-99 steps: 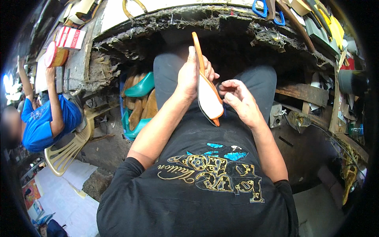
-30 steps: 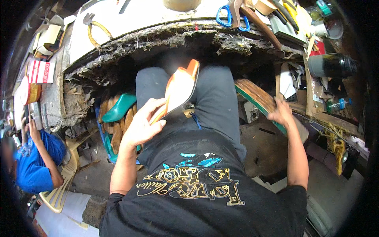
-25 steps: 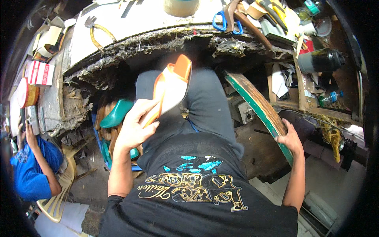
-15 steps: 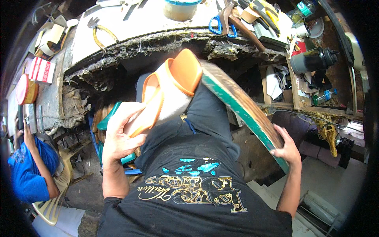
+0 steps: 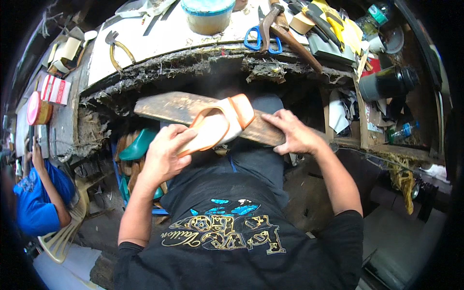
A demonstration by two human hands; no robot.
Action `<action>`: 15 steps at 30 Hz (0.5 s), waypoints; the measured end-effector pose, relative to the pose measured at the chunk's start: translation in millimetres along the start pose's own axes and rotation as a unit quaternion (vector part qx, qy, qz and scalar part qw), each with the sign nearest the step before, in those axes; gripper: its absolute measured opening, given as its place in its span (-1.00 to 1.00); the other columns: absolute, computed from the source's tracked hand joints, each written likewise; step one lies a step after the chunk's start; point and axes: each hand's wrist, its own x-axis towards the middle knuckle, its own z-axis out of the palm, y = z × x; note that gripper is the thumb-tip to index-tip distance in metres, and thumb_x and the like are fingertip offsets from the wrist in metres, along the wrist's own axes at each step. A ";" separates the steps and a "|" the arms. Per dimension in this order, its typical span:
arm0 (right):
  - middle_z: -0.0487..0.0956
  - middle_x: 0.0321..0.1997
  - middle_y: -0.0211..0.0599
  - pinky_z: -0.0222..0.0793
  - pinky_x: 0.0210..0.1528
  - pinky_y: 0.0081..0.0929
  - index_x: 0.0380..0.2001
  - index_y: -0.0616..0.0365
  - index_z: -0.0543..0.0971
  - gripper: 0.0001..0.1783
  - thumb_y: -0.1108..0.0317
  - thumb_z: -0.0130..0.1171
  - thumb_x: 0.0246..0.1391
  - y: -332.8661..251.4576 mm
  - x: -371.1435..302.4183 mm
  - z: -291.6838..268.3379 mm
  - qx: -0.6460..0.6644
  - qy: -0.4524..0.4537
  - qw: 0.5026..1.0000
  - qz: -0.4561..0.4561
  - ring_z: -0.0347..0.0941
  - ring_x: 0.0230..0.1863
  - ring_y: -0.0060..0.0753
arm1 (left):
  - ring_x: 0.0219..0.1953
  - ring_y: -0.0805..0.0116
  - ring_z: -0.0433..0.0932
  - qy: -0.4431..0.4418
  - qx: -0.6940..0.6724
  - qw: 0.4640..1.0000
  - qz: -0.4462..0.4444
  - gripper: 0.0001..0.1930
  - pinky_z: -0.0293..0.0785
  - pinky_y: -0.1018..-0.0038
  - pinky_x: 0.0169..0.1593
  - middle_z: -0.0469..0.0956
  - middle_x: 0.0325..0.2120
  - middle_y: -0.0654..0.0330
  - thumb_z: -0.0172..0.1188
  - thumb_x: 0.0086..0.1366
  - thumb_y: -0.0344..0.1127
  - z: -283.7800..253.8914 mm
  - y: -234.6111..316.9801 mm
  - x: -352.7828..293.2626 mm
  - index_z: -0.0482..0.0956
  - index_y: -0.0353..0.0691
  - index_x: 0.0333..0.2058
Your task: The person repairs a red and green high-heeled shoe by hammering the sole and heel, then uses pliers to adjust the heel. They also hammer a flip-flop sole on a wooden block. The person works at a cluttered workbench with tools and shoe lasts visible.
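Observation:
In front of my lap, my left hand (image 5: 169, 153) grips one end of an open slipper (image 5: 217, 130), white with orange edging. Its fingers and thumb are pinched on that end. Behind the slipper a long, worn wooden board (image 5: 169, 106) lies crosswise, slightly blurred by motion. My right hand (image 5: 297, 133) grasps the board's right end, thumb on the near edge. The slipper overlaps the board's middle; whether they touch, I cannot tell.
A ragged-edged workbench carries pliers (image 5: 116, 50), a lidded tub (image 5: 207, 17), blue-handled scissors (image 5: 252, 39) and a hammer (image 5: 296, 43). Green shoe-shaped forms (image 5: 140, 144) sit left of my legs. A co-worker in a blue shirt (image 5: 36, 198) sits at far left.
The board has swung from a steep slant on my right to lying crosswise behind the slipper. My right hand has moved up and inward with it. The slipper has tipped lower and to the right.

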 end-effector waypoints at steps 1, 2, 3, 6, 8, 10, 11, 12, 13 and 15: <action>0.38 0.14 -0.02 0.26 0.32 -0.09 0.42 -0.07 0.34 0.14 0.23 0.48 -0.41 -3.1 3.1 7.9 0.006 -0.007 1.000 -0.012 0.33 0.21 0.09 | -0.07 -0.01 0.58 0.015 0.017 1.000 0.001 -0.43 0.56 0.22 0.06 0.58 -0.05 0.06 0.34 -0.10 -0.49 -3.7 -2.2 -0.9 0.64 -0.12 0.02; 0.40 0.21 -0.03 0.23 0.36 -0.10 0.43 -0.07 0.33 0.15 0.23 0.53 -0.38 -5.6 7.0 10.4 -0.019 -0.016 0.999 -0.026 0.31 0.27 0.07 | -0.06 -0.01 0.58 0.011 0.022 1.000 -0.011 -0.42 0.56 0.22 0.06 0.58 -0.04 0.06 0.34 -0.10 -0.49 -6.9 -5.2 -0.4 0.64 -0.11 0.02; 0.40 0.24 -0.06 0.22 0.37 -0.10 0.44 -0.07 0.32 0.18 0.23 0.56 -0.40 -8.5 8.9 8.2 -0.035 -0.018 0.999 -0.024 0.31 0.29 0.06 | -0.05 -0.01 0.58 0.005 0.028 0.999 -0.025 -0.41 0.56 0.22 0.06 0.58 -0.04 0.06 0.33 -0.09 -0.50 -9.2 -7.8 0.1 0.64 -0.11 0.03; 0.48 0.29 -0.11 0.25 0.37 -0.11 0.36 0.01 0.42 0.16 0.18 0.67 -0.47 -9.5 18.2 -27.5 -0.130 -0.001 0.991 -0.026 0.34 0.33 0.01 | -0.01 -0.01 0.57 -0.041 0.042 0.998 0.005 -0.42 0.54 0.20 0.09 0.58 -0.02 0.08 0.37 -0.07 -0.48 -5.5 -12.8 3.9 0.63 -0.09 0.05; 0.61 0.08 -0.12 0.41 0.24 -0.13 0.10 0.17 0.59 -0.30 0.23 0.55 -0.19 -2.2 27.0 -73.9 -0.162 0.240 0.948 -0.133 0.52 0.13 0.00 | 0.00 -0.01 0.56 -0.074 0.046 0.996 -0.009 -0.42 0.52 0.17 0.10 0.58 -0.01 0.10 0.43 -0.04 -0.43 4.5 -11.6 2.8 0.63 -0.07 0.05; 0.60 -0.03 -0.04 0.45 0.16 -0.17 0.10 0.17 0.55 -0.46 0.41 0.33 -0.01 6.2 43.6 -105.3 -0.168 0.401 0.895 -0.094 0.52 0.07 0.05 | 0.01 -0.01 0.56 -0.063 0.048 0.997 -0.007 -0.41 0.52 0.17 0.09 0.57 -0.01 0.10 0.46 -0.04 -0.42 14.1 -8.8 -0.4 0.62 -0.06 0.06; 0.56 -0.06 -0.03 0.45 0.12 -0.10 0.16 0.16 0.49 -0.43 0.45 0.27 0.02 10.3 57.2 -114.5 -0.264 0.421 0.863 -0.093 0.50 0.02 0.08 | 0.01 -0.01 0.55 -0.071 0.049 0.996 -0.020 -0.41 0.52 0.16 0.09 0.57 0.00 0.10 0.47 -0.04 -0.41 17.0 -6.4 -3.7 0.62 -0.05 0.06; 0.52 -0.06 -0.04 0.43 0.11 -0.04 0.18 0.16 0.45 -0.42 0.44 0.26 0.03 12.7 72.7 -119.6 -0.302 0.418 0.852 -0.089 0.48 0.00 0.09 | -0.01 0.00 0.55 -0.056 0.065 0.996 -0.005 -0.38 0.53 0.18 0.07 0.56 0.01 0.11 0.49 -0.07 -0.40 18.1 -6.0 -4.6 0.61 -0.04 0.07; 0.54 -0.10 -0.02 0.48 0.05 -0.06 0.12 0.17 0.48 -0.49 0.40 0.25 0.05 13.3 86.5 -122.1 -0.350 0.405 0.844 -0.040 0.50 -0.04 0.13 | -0.02 0.01 0.55 -0.057 0.078 0.995 0.000 -0.38 0.53 0.18 0.07 0.56 0.01 0.12 0.49 -0.07 -0.41 18.0 -4.4 -7.2 0.61 -0.04 0.07; 0.49 -0.01 0.06 0.46 0.09 0.00 0.06 0.22 0.44 -0.52 0.51 0.22 0.02 11.9 103.9 -123.8 -0.377 0.372 0.847 0.045 0.49 0.01 0.16 | -0.05 0.02 0.55 -0.043 0.102 0.994 0.012 -0.38 0.53 0.19 0.05 0.56 0.02 0.13 0.49 -0.07 -0.41 14.1 -1.9 -9.7 0.62 -0.04 0.06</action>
